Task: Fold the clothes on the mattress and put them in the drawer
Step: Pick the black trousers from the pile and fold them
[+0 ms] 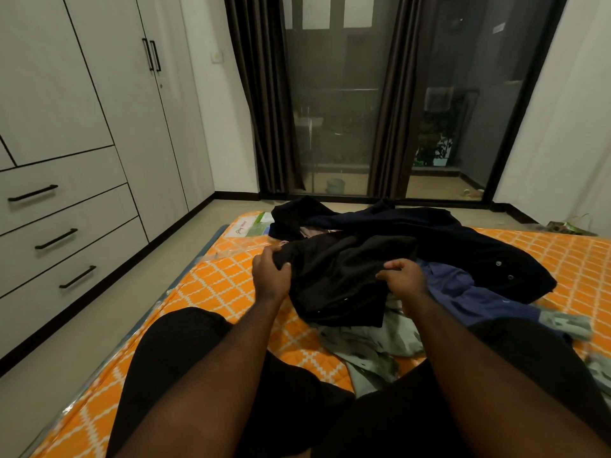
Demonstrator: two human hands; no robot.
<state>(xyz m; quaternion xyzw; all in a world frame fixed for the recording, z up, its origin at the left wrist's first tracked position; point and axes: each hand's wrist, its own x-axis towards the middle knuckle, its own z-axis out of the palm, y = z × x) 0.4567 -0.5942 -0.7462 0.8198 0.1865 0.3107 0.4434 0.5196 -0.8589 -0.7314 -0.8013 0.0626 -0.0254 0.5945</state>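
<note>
A heap of clothes lies on the orange patterned mattress (224,285) in front of my knees. On top is a black garment (340,276). My left hand (269,274) grips its left edge and my right hand (401,279) grips its right edge. Behind it spreads a dark navy jacket (463,246) with buttons. A blue shirt (463,292) and a pale grey-green garment (373,342) lie under and beside the black one. Three closed drawers (62,226) with black handles sit in the wardrobe at the left.
The white wardrobe (109,94) fills the left wall, with a strip of floor (59,355) between it and the mattress. Dark curtains (264,94) and glass doors (334,110) stand at the far end. A plastic packet (254,226) lies at the mattress's far left corner.
</note>
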